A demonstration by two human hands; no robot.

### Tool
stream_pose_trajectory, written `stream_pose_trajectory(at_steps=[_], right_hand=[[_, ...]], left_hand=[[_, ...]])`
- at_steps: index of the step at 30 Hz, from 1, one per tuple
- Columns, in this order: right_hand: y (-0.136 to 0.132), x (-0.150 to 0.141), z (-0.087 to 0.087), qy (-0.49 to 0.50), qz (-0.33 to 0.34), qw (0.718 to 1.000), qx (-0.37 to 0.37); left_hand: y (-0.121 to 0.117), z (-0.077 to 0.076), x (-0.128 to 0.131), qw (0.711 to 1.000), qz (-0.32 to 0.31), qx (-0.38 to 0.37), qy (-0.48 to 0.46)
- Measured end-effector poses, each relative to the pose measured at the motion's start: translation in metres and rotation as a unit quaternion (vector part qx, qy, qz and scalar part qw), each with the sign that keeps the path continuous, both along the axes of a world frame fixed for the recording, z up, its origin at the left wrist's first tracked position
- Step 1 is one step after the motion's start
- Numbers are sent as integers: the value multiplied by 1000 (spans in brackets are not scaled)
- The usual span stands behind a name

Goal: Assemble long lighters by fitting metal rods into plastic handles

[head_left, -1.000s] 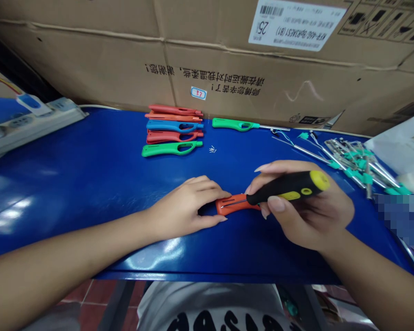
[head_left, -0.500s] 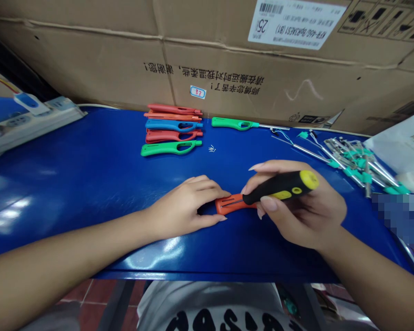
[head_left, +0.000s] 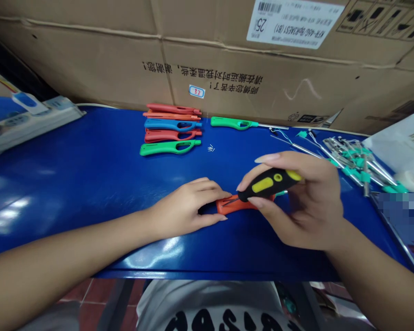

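An orange lighter handle [head_left: 232, 207] lies on the blue table in front of me. My left hand [head_left: 195, 202] grips its left end between thumb and fingers. In my right hand [head_left: 296, 202] is a black and yellow screwdriver [head_left: 267, 185], held slanted between thumb and fingertips. Its thin shaft points down-left, with the tip at the left end of the orange handle. Part of the handle is hidden beneath the screwdriver and my right fingers. A small pile of tiny screws [head_left: 210, 148] lies farther back on the table.
Several coloured lighter handles [head_left: 172, 124] lie stacked in a row at the back. A green lighter with a metal rod [head_left: 232, 122] is beside them. Metal rods with teal parts [head_left: 359, 161] are heaped at right. A power strip [head_left: 31, 122] stands left; a cardboard box [head_left: 207, 55] borders the back.
My right hand has turned around the screwdriver, and the screwdriver's handle has rotated and tilted. The left hand still holds the orange lighter handle in place.
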State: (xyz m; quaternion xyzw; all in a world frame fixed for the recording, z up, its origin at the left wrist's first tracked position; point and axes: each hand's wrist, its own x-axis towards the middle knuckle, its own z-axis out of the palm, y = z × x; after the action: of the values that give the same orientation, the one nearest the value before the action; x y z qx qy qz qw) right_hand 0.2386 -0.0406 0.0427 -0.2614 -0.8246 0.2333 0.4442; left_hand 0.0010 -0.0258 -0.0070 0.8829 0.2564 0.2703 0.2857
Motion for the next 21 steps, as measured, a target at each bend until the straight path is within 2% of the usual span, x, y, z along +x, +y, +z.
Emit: stream_pose_trajectory(at_steps=[4, 6, 9, 10, 14, 15, 16, 19, 21], right_hand=[[0, -2, 6, -65, -69, 992, 81], [-4, -2, 8, -64, -59, 995, 53], [-8, 0, 9, -36, -26, 998, -44], [-8, 1, 9, -36, -30, 998, -45], [-6, 4, 8, -82, -128, 982, 116], [-6, 4, 8, -86, -135, 978, 132], [-6, 5, 8, -84, -125, 982, 118], [-7, 5, 7, -44, -45, 998, -7], [-8, 6, 7, -31, -35, 999, -28]], left_hand=[[-2, -2, 4, 1000, -11, -20, -21], [-2, -3, 5, 999, -12, -20, -24], [-1, -4, 5, 1000, -12, -14, -22], [-1, -4, 5, 1000, -13, -13, -22], [-1, -3, 5, 999, -19, -17, -20], [-1, -3, 5, 999, -19, -19, -18], [-1, -3, 5, 999, -20, -21, -18], [-1, -3, 4, 999, -20, -19, -16], [-2, -4, 5, 1000, -19, -16, -15]])
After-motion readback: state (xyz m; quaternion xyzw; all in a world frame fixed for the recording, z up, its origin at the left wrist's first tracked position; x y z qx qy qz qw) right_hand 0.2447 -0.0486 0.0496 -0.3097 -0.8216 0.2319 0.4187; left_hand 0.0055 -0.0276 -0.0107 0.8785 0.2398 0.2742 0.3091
